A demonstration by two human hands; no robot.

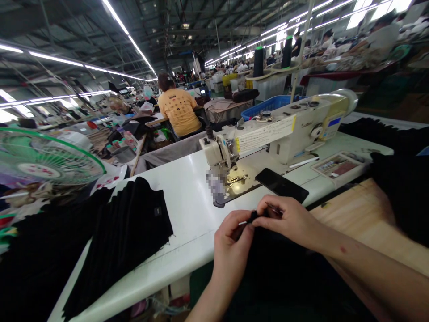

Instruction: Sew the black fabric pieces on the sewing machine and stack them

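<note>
Just in front of the table's near edge, my left hand (233, 239) and my right hand (288, 219) come together, each pinching a piece of black fabric (254, 216). Only a small bit of it shows between the fingertips. Dark cloth fills the space below my hands, and I cannot tell whether it is the same piece. Beyond them stands a sewing machine (284, 145), its needle area partly blurred out. A black phone (282, 184) lies on the table just past my right hand.
A stack of black fabric pieces (134, 228) hangs over the white table (187, 210) on the left. Beside it is a green fan (50, 156). Wooden board (355, 214) and more black cloth (402, 192) are at right. A person in yellow (179, 109) sits ahead, near a blue basket (268, 105).
</note>
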